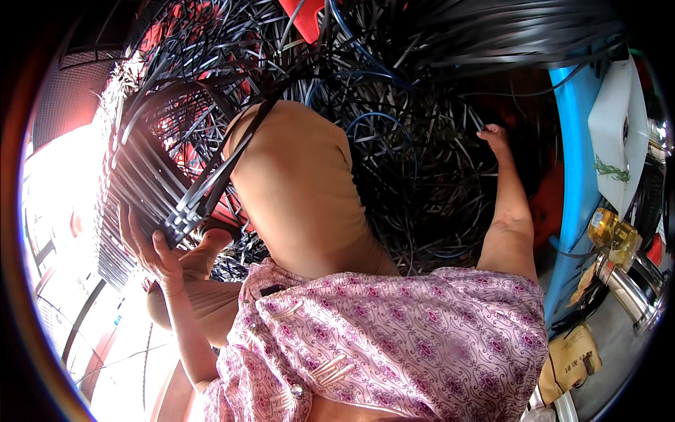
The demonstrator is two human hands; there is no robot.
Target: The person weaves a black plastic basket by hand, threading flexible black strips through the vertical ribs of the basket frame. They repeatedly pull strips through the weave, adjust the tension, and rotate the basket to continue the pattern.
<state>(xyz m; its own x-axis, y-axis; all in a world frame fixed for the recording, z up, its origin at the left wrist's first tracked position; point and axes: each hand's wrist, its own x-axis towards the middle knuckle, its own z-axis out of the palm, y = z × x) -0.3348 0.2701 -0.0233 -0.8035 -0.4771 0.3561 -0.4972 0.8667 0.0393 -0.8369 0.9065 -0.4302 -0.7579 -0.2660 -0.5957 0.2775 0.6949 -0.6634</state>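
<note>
Glare whites out the left background; tangled black strips (436,197) fill the shade ahead. On my left is the woven piece (149,169), its outer side washed out, its long axis hard to judge; dark bands (238,155) point from it up and right across my knee (295,155). My left hand (156,259) lies spread against it; my right hand (496,138) pinches a thin strip (479,122), its far end lost.

Has a blue panel (578,162) at right, a white container (609,133) beside it and, lower, a yellow packet (614,231) and tan bag (568,360).
</note>
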